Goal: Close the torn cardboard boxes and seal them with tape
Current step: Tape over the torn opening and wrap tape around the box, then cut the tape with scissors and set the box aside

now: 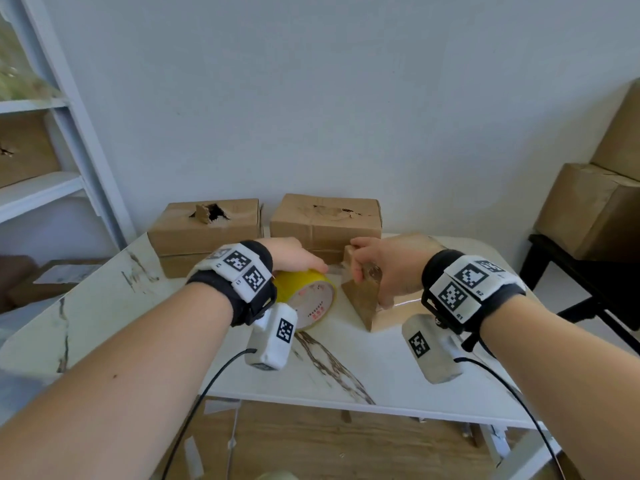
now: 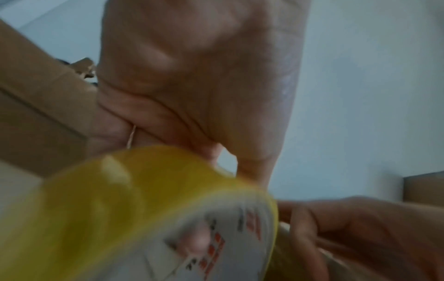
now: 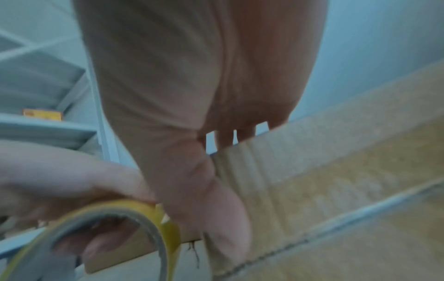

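Observation:
My left hand [image 1: 304,259] grips a yellow tape roll [image 1: 306,294] standing on edge on the white marble table [image 1: 363,372]; a finger reaches through its core [image 2: 194,241]. A short clear strip of tape [image 1: 336,270] runs from the roll to a small cardboard box [image 1: 362,303] tilted up on one edge. My right hand [image 1: 367,268] holds that box, fingers over its top edge and thumb [image 3: 221,209] pressed on its near end. Two torn boxes [image 1: 207,226] [image 1: 325,220] stand behind against the wall.
A white shelf unit [image 1: 45,188] with a torn box stands at the left. Stacked cardboard boxes [image 1: 595,209] sit on a black stand at the right. Paper scraps lie on the wooden floor [image 1: 311,445] below the table's front edge.

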